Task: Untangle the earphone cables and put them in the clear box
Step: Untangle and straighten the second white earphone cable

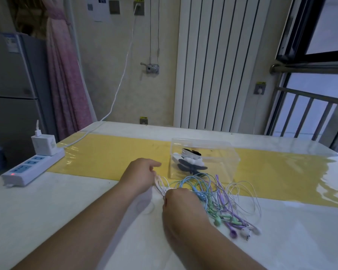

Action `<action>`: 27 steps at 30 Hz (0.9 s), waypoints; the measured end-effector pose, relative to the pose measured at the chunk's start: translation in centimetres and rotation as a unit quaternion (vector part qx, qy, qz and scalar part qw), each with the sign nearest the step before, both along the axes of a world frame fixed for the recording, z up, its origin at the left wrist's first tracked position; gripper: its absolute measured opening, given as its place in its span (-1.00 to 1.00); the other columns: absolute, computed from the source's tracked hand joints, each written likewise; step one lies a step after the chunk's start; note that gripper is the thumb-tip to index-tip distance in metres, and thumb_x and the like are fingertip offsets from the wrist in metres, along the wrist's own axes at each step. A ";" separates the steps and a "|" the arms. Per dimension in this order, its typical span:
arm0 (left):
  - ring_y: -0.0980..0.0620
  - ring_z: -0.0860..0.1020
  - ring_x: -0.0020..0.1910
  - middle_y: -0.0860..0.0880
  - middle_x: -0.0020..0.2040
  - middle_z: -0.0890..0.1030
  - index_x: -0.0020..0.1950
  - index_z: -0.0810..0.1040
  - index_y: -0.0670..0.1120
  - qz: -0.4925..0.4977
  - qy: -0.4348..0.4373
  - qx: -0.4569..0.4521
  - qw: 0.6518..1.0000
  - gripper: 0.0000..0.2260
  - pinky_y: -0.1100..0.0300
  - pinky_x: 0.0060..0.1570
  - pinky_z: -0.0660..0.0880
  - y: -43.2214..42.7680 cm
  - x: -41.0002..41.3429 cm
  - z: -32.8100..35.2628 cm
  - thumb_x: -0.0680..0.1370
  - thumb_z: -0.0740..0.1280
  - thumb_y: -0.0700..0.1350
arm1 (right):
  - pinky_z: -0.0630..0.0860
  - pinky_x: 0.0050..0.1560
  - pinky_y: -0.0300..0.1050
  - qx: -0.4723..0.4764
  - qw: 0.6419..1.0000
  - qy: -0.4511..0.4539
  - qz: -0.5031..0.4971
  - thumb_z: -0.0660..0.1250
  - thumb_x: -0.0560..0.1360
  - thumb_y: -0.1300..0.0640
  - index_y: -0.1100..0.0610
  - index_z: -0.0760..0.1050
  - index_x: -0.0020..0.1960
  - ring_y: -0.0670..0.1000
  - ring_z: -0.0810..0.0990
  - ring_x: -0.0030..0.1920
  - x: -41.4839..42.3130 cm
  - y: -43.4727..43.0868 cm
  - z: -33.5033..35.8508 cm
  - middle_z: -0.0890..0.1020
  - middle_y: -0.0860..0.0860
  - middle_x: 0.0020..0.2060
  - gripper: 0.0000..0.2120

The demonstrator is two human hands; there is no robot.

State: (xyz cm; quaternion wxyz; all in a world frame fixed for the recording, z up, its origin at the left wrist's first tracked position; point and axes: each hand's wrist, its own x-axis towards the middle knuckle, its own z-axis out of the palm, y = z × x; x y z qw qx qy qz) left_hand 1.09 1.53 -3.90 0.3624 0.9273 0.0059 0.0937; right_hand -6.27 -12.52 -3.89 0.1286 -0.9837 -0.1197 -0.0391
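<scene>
The cables (pixel 213 193), a tangle of blue, green, purple and white strands, are spread on the desk (pixel 66 207) just in front of the box (pixel 222 152), with some strands touching its near wall. Their earbuds (pixel 240 228) are fanned out at the near right end of the tangle.

The left end of the tangle is gathered between the two hands. A pale loop is pinched under the curled fingers of the left hand (pixel 141 176), one finger (pixel 154 164) being stretched towards the box. The right hand (pixel 180 207) is turned with its back to the camera and is clenched on the bundle just beside that loop; its fingertips are hidden by the knuckles. The rest of the tangle is left lying to the right of both hands.

Dark and white items are seen inside the box, which stands on a yellow strip (pixel 105 152). A power strip (pixel 31 168) with a charger (pixel 44 145) plugged in is set at the desk's left edge.
</scene>
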 end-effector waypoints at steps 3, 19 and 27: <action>-0.05 0.59 -0.14 0.03 -0.12 0.55 0.06 0.56 0.04 0.056 -0.039 0.004 0.998 -0.80 0.11 -0.14 0.54 0.9 -1.7 1.1 0.51 0.33 -0.23 | 0.32 -0.27 -0.14 -0.011 1.000 0.005 0.005 0.22 0.44 0.30 0.17 0.52 -0.05 0.16 0.43 -0.18 0.0 0.0 0.1 0.43 0.08 -0.24 -0.85; 0.15 0.58 -0.22 0.06 -0.23 0.69 -0.15 0.73 -0.03 -0.049 0.086 0.018 0.995 -0.91 0.35 -0.28 0.41 -1.9 -2.6 0.7 0.40 0.47 -0.18 | 0.23 0.19 0.06 -0.151 0.981 -0.097 0.067 0.19 0.46 0.21 0.17 0.44 0.27 0.18 0.36 0.19 -1.5 -0.5 -0.5 0.47 0.13 0.14 -0.62; 0.11 0.57 -0.29 0.10 -0.33 0.63 -0.34 0.63 0.02 -0.007 0.072 0.067 0.995 -0.90 0.30 -0.36 0.41 -2.8 -2.7 0.7 0.34 0.46 -0.16 | 0.25 -0.09 -0.01 -0.035 0.981 -0.161 0.100 0.16 0.51 0.14 0.05 0.41 0.34 0.20 0.51 0.01 -1.0 -2.1 -0.5 0.63 0.07 -0.03 -0.60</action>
